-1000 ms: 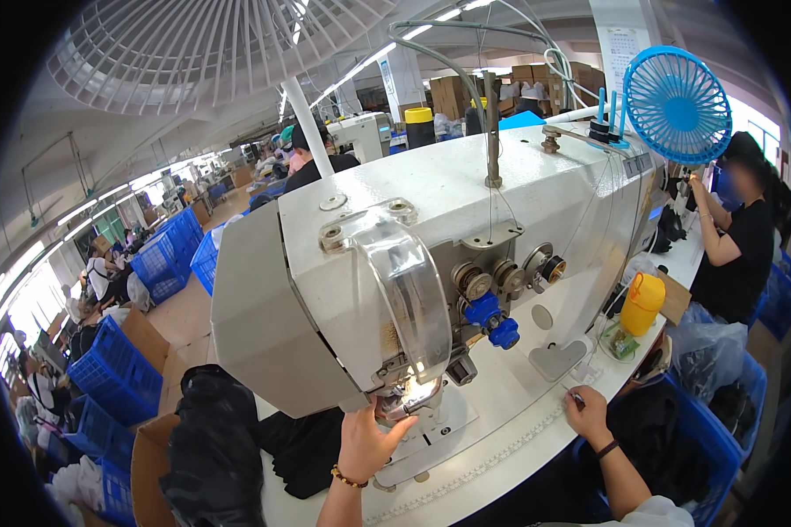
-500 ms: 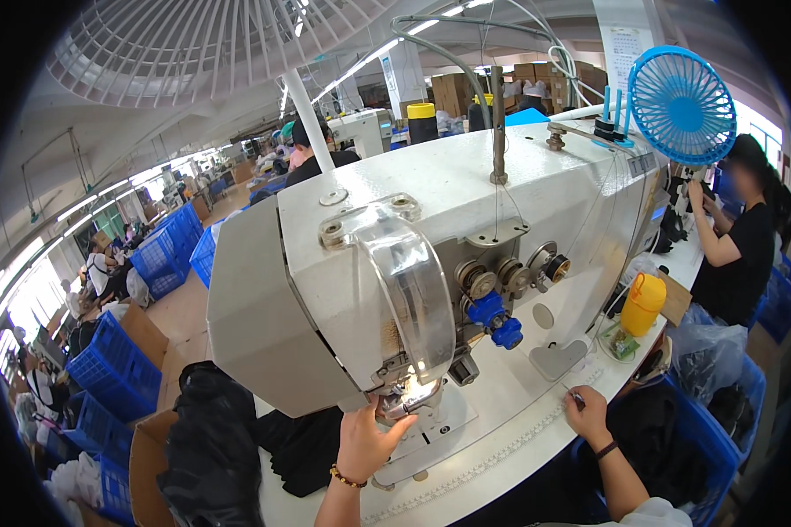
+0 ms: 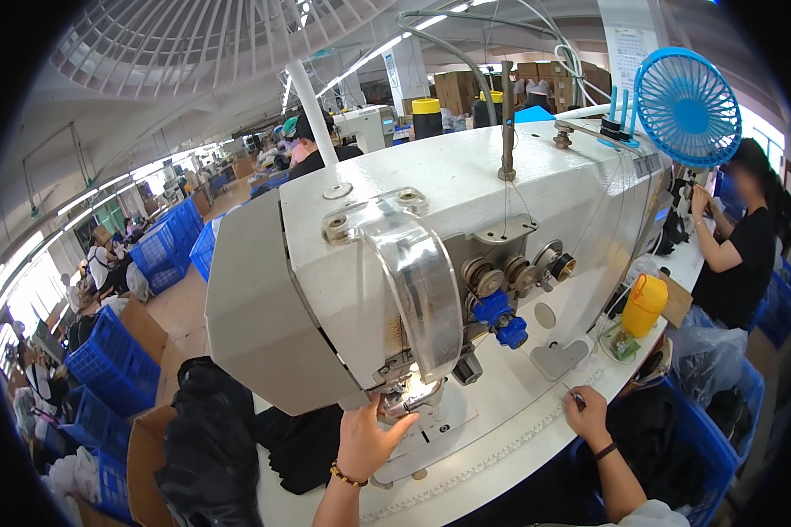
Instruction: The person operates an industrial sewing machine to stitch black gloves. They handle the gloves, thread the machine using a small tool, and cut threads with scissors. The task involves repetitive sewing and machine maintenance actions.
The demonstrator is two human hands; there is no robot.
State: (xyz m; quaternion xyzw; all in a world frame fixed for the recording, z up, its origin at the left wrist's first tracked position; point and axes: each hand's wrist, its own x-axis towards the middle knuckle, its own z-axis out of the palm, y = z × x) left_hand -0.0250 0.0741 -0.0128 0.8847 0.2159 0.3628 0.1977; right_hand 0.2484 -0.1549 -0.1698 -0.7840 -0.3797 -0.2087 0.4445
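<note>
A large white industrial sewing machine (image 3: 325, 299) fills the middle of the view. My left hand (image 3: 366, 446), with a beaded bracelet at the wrist, is up at the lit needle area (image 3: 410, 395). Its thumb and index finger curve around the metal parts there; whatever is between the fingertips is hidden. Farther right, my right hand (image 3: 591, 416) rests near the table edge, its fingers closed on a small thin pointed tool (image 3: 577, 398) with a dark handle. Between my hands, a measuring tape (image 3: 475, 467) runs along the white tabletop (image 3: 413, 511).
Black fabric (image 3: 303, 443) lies left of the needle area. A clear curved guard (image 3: 420, 290) and blue tension knobs (image 3: 501, 318) jut from the machine. At right are a yellow container (image 3: 644, 306), a blue fan (image 3: 689, 107), a blue crate (image 3: 721, 479) and a co-worker (image 3: 740, 255).
The machine sits slightly farther right and lower in the picture, as the view has shifted a little. Both hands keep nearly the same places and grips.
</note>
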